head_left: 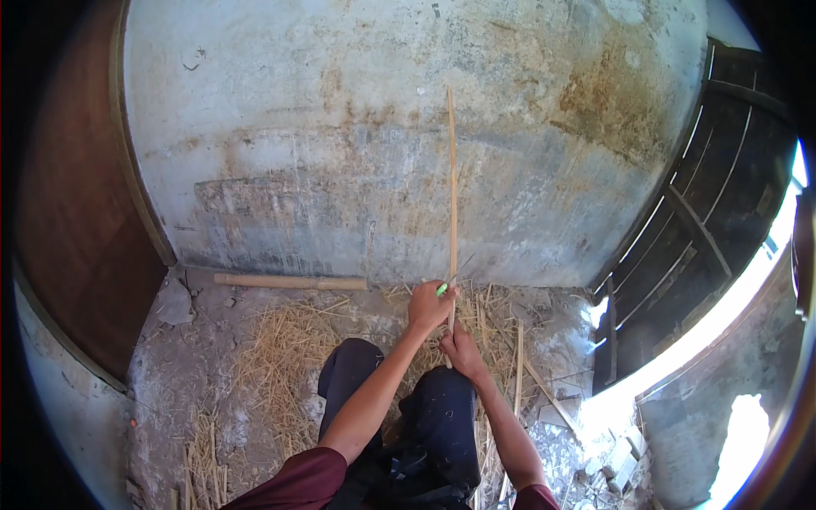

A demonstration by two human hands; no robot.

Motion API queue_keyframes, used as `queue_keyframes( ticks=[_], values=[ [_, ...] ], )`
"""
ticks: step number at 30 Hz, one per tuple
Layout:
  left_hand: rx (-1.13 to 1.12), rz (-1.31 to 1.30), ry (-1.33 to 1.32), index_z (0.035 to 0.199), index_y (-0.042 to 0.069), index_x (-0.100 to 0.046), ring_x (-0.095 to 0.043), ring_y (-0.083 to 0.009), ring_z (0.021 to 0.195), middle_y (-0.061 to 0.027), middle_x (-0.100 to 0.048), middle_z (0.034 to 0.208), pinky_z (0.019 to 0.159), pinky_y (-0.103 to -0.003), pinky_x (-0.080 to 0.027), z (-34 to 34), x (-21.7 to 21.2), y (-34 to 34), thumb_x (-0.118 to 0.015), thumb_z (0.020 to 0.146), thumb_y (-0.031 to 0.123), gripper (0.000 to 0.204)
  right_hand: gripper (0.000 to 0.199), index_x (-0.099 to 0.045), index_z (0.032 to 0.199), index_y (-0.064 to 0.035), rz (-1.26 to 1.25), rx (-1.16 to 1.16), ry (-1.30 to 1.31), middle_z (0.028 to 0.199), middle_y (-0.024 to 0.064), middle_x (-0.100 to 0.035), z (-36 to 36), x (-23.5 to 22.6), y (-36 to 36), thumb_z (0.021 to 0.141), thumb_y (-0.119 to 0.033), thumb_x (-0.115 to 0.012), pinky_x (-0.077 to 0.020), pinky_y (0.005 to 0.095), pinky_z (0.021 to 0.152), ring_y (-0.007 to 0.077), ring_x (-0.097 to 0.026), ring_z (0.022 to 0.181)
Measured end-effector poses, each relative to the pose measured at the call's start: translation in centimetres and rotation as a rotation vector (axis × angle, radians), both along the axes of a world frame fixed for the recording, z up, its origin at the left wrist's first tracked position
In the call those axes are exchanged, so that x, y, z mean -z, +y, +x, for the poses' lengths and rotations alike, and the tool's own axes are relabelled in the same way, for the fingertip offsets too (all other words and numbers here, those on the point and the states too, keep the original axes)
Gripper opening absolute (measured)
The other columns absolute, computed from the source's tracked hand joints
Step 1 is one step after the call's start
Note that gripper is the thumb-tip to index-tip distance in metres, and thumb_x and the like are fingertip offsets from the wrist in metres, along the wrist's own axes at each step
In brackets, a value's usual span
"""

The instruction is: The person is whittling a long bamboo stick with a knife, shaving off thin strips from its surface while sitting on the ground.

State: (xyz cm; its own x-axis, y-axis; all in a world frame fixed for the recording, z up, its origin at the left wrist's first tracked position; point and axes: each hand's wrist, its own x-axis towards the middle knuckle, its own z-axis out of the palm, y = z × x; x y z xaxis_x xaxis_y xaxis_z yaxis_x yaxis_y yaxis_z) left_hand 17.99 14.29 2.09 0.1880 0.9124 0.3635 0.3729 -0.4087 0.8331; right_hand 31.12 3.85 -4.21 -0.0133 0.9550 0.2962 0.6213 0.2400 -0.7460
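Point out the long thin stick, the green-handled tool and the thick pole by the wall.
long thin stick [452,187], head view, mid-shaft.
green-handled tool [442,289], head view, green handle.
thick pole [289,281], head view, middle.

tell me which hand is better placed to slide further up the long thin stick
Left. The left hand already grips the thin stick higher up, with a green-handled tool, and the free length rises straight above it. The right hand holds the lower end, steadying it.
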Motion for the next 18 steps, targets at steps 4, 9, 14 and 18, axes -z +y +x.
queue_keyframes(
  ticks=[4,9,14,18],
  values=[
    [0.029,-0.03,-0.036,0.098,-0.001,-0.078,-0.072,-0.0391,0.067,-0.0207,-0.069,0.069,0.066,-0.049,-0.055,-0.6,-0.1,-0.4,-0.075,0.095,0.038,0.039,0.027,-0.056,0.126,0.0017,-0.032,-0.004,0.062,0.078,0.0135,-0.066,-0.7,0.4,-0.1,0.103,-0.01,-0.051,-0.0556,0.0402,0.07,0.024,-0.068,0.071],
    [0.022,0.034,-0.01,0.103,0.002,-0.077,-0.075,-0.0426,0.085,-0.0228,-0.075,0.085,0.074,-0.053,-0.057,-1.0,-0.2,-0.6,-0.074,0.098,0.038,0.037,0.037,-0.052,0.14,0.0002,-0.085,-0.009,0.135,0.076,0.0161,-0.066,-0.7,1.1,-0.2,0.104,-0.011,-0.052,-0.0549,0.0428,0.07,0.0289,-0.069,0.07],
    [0.041,-0.024,0.032,0.104,0.004,-0.078,-0.074,-0.0448,0.085,-0.0213,-0.076,0.085,0.076,-0.054,-0.058,-1.9,-0.1,-0.4,-0.073,0.098,0.037,0.034,0.036,-0.048,0.139,0.0036,-0.154,-0.023,0.162,0.078,0.0118,-0.064,-2.3,-0.1,-0.4,0.106,-0.011,-0.049,-0.0541,0.0385,0.071,0.0234,-0.066,0.072],
    [-0.023,-0.005,0.004,0.107,0.004,-0.077,-0.075,-0.0455,0.084,-0.0225,-0.076,0.085,0.077,-0.055,-0.058,-3.0,-0.8,-1.2,-0.072,0.098,0.035,0.032,0.035,-0.047,0.138,0.0045,-0.131,-0.049,0.223,0.078,0.0114,-0.063,-3.9,-0.7,-0.5,0.108,-0.012,-0.048,-0.0534,0.0371,0.071,0.0216,-0.064,0.071]
  ],
)
